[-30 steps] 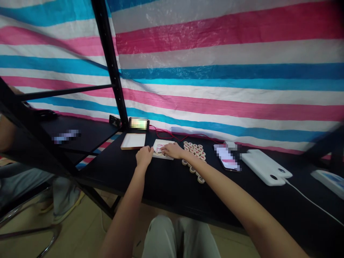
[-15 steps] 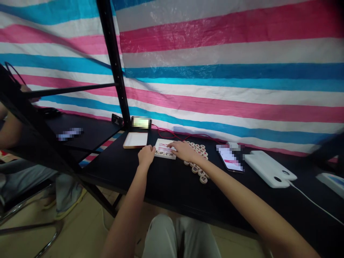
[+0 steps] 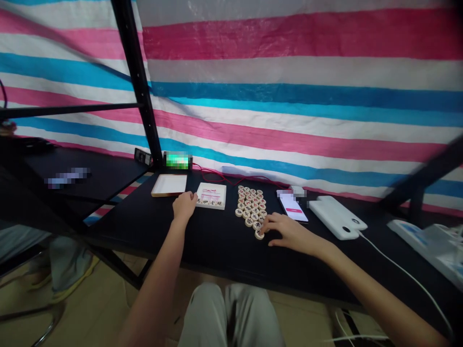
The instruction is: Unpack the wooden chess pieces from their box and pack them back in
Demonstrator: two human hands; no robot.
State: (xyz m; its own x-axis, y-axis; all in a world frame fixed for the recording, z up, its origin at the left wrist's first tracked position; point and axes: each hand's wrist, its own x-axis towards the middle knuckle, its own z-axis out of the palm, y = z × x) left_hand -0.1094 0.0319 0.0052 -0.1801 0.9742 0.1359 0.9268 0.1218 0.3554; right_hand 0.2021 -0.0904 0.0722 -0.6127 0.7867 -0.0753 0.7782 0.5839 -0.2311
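My left hand (image 3: 184, 206) is closed at the left edge of a shallow white box (image 3: 222, 197), gripping its side. In the box's near end lies a row of several xiangqi pieces, and its bottom shows pink print. To the right, rows of round wooden xiangqi pieces (image 3: 248, 203) with red and black characters lie flat on the black table. My right hand (image 3: 284, 231) is over the near right end of these rows. Its fingertips reach the nearest xiangqi piece (image 3: 259, 234), while the thumb stays apart from the fingers.
An open box lid (image 3: 169, 185) lies behind my left hand. A phone (image 3: 177, 160) with a red cable leans at the back. Right of the pieces are another phone (image 3: 292, 206), a white device (image 3: 340, 217) and a power strip (image 3: 427, 246). A black metal post (image 3: 137, 82) rises at left.
My right hand has moved from over the white box, rightward and nearer, to the loose xiangqi pieces. My left hand keeps its place at the box. The camera view has shifted right.
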